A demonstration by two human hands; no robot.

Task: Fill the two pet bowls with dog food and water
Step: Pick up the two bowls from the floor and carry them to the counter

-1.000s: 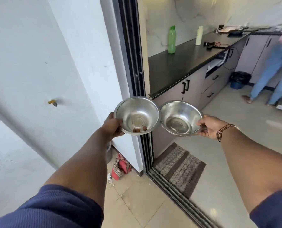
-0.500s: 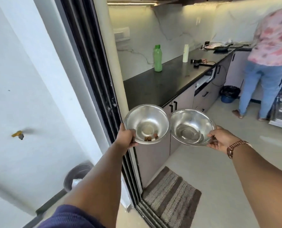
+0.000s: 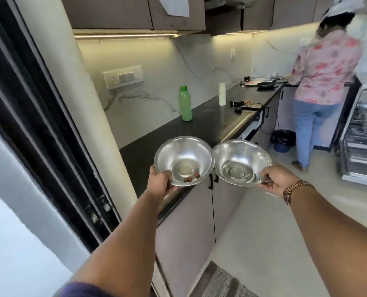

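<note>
I hold two shiny steel pet bowls side by side in front of me, their rims touching. My left hand (image 3: 161,182) grips the near rim of the left bowl (image 3: 183,156), which has a few brown kibble pieces (image 3: 192,177) at its bottom. My right hand (image 3: 278,181), with a wristwatch, grips the near right rim of the right bowl (image 3: 241,160), which is empty. Both bowls hang over the near end of a black counter (image 3: 199,127).
A green bottle (image 3: 185,103) and a white bottle (image 3: 222,94) stand on the counter. A person (image 3: 321,82) stands at the far right by an open dishwasher rack (image 3: 364,133). A bin (image 3: 283,140) sits on the floor. The sliding door frame (image 3: 39,125) is at my left, a striped mat (image 3: 219,281) below.
I have walked through the doorway into the kitchen with both bowls. The view has lifted, the counter and the person are closer, and the door frame has slid to the left.
</note>
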